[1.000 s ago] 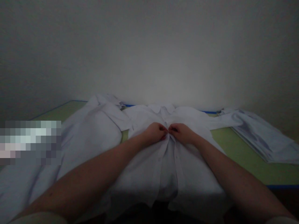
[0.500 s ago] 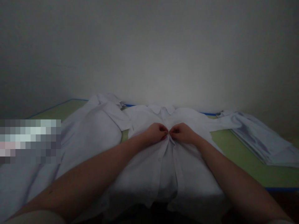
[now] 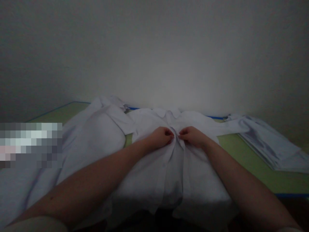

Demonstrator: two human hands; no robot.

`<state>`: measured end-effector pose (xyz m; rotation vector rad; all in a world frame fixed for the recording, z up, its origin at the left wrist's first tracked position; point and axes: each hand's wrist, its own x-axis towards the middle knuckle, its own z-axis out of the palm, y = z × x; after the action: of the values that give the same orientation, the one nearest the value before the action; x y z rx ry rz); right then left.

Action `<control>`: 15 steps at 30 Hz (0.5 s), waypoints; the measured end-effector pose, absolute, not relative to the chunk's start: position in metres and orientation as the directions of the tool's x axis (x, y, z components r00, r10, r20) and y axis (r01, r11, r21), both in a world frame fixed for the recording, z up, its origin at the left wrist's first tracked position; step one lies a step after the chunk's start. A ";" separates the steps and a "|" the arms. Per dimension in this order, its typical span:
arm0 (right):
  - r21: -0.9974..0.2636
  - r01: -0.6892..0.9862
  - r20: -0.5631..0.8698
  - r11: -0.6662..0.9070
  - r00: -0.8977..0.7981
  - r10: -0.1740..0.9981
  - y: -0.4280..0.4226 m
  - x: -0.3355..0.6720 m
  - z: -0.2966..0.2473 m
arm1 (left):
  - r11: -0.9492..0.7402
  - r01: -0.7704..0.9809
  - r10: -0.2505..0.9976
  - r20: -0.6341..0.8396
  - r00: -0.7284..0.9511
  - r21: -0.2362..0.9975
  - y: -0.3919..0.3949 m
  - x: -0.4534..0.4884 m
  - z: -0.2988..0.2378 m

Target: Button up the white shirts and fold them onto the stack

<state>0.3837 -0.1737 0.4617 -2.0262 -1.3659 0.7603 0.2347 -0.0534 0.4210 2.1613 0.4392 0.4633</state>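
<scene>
A white button-front shirt (image 3: 149, 174) lies spread in front of me, its collar toward the wall and its hem hanging over the near edge. My left hand (image 3: 162, 137) pinches the left front edge at mid-chest. Opposite it, my right hand (image 3: 191, 137) pinches the right front edge, a small gap from the left fingertips. Below my hands the two front edges stand apart, showing the inside of the shirt. Small buttons are faint in the dim light, and I cannot make out one between my fingers.
Several white garments are piled (image 3: 96, 135) on the left, touching the shirt's sleeve. A folded stack of white clothes (image 3: 272, 141) lies to the right. The green tabletop (image 3: 241, 158) has a blue edge and meets a plain wall (image 3: 154, 58) behind.
My right hand has shifted slightly right, away from the left one. The front edges of the shirt have parted between my fingers, where they met before.
</scene>
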 end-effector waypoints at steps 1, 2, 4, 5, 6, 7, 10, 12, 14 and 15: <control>-0.709 0.631 -0.130 -0.316 0.324 0.937 -0.173 0.383 0.462 | -0.567 0.147 0.471 0.173 0.865 0.810 -0.053 0.235 0.420; -0.680 0.664 -0.109 -0.311 0.328 0.938 -0.173 0.381 0.463 | -0.560 0.148 0.477 0.171 0.862 0.815 -0.053 0.235 0.420; -0.583 0.767 -0.018 -0.270 0.320 0.947 -0.171 0.375 0.465 | -0.533 0.143 0.483 0.161 0.860 0.834 -0.053 0.236 0.418; -0.517 0.821 0.045 -0.240 0.306 0.951 -0.170 0.372 0.466 | -0.515 0.138 0.483 0.153 0.862 0.846 -0.053 0.237 0.418; -0.450 0.868 0.106 -0.209 0.284 0.953 -0.170 0.369 0.466 | -0.497 0.131 0.481 0.146 0.864 0.858 -0.053 0.237 0.417; -0.389 0.903 0.158 -0.180 0.258 0.953 -0.169 0.367 0.467 | -0.478 0.123 0.479 0.140 0.867 0.870 -0.053 0.237 0.417; -0.303 0.945 0.215 -0.124 0.195 0.957 -0.170 0.362 0.467 | -0.419 0.113 0.484 0.116 0.867 0.901 -0.054 0.237 0.417; -0.306 0.947 0.206 -0.101 0.170 0.964 -0.172 0.361 0.467 | -0.391 0.118 0.499 0.102 0.861 0.913 -0.053 0.236 0.418; -0.315 0.945 0.198 -0.088 0.156 0.968 -0.173 0.360 0.468 | -0.391 0.126 0.507 0.099 0.856 0.912 -0.052 0.235 0.417; -0.309 0.948 0.198 -0.080 0.146 0.969 -0.174 0.359 0.468 | -0.402 0.130 0.504 0.101 0.858 0.906 -0.051 0.235 0.417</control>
<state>0.3589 -0.1742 0.4684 -2.0695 -1.8399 0.0823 0.2353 -0.0511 0.4168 1.9666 0.4662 0.4403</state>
